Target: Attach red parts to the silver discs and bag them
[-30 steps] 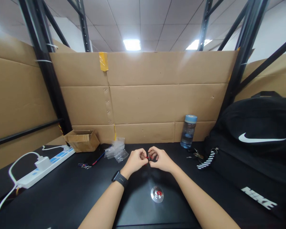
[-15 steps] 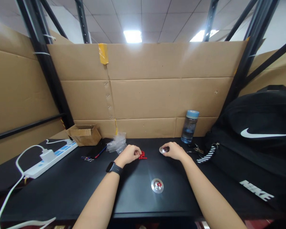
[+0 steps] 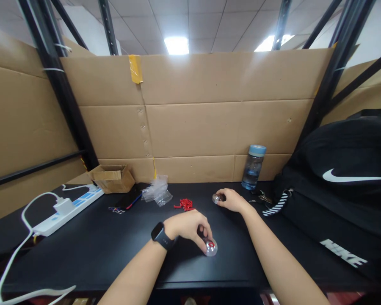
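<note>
L grip [image 3: 190, 225] on nr dome [image 3: 211, 248] — R [image 3: 233, 200], far dome [image 3: 215, 198].

Cord pile [image 3: 187, 205] on tbl [image 3: 114, 245], R of plastic bags [image 3: 158, 190], L of bottle [image 3: 253, 167], backpack [image 3: 346, 203] far R.

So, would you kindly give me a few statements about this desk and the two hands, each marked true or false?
1. The left hand touches a clear dome with something red showing in it. True.
2. The dark wristwatch is on the right wrist. False: the wristwatch is on the left wrist.
3. The right hand has its fingers at a second clear piece. True.
4. The red bundle is held in the right hand. False: the bundle lies on the black tabletop.
5. The blue-lidded bottle stands to the left of the cardboard box. False: the bottle stands to the right of the box.
</note>
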A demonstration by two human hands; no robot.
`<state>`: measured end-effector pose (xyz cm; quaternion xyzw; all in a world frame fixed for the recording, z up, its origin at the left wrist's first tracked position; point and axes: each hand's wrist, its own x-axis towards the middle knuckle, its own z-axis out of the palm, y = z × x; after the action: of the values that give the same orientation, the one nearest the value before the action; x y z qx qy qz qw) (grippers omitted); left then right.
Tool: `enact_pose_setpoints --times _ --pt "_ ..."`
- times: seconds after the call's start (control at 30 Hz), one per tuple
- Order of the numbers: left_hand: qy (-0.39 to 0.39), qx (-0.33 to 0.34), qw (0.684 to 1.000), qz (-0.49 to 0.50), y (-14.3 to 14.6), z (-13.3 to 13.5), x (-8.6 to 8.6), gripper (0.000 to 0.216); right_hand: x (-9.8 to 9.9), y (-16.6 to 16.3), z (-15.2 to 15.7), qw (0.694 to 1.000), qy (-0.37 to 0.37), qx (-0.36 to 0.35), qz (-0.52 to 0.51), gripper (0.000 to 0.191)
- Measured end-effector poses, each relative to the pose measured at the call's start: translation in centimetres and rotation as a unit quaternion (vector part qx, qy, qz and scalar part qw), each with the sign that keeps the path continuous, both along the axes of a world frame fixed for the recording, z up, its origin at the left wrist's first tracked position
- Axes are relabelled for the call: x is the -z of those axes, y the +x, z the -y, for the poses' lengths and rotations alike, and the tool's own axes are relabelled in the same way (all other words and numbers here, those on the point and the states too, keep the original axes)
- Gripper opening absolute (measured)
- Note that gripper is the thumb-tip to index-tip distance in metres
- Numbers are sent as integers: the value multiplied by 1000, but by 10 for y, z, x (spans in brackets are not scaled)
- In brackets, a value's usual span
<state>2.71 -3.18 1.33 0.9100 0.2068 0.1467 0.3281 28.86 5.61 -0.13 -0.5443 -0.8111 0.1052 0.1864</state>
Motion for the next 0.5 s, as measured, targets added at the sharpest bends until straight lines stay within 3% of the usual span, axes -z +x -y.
enact_pose_setpoints --times 0.13,0.37,0.5 --pt "15 12 1000 16 12 3 4 17 0 -2 -1 1000 25 -5 -10 42" --pt "24 21 999 23 10 2 5 17 -6 -17 6 988 66 -99 -98 35" --pt "49 7 999 18 12 2 3 12 -12 -22 14 983 19 -122 -136 31"
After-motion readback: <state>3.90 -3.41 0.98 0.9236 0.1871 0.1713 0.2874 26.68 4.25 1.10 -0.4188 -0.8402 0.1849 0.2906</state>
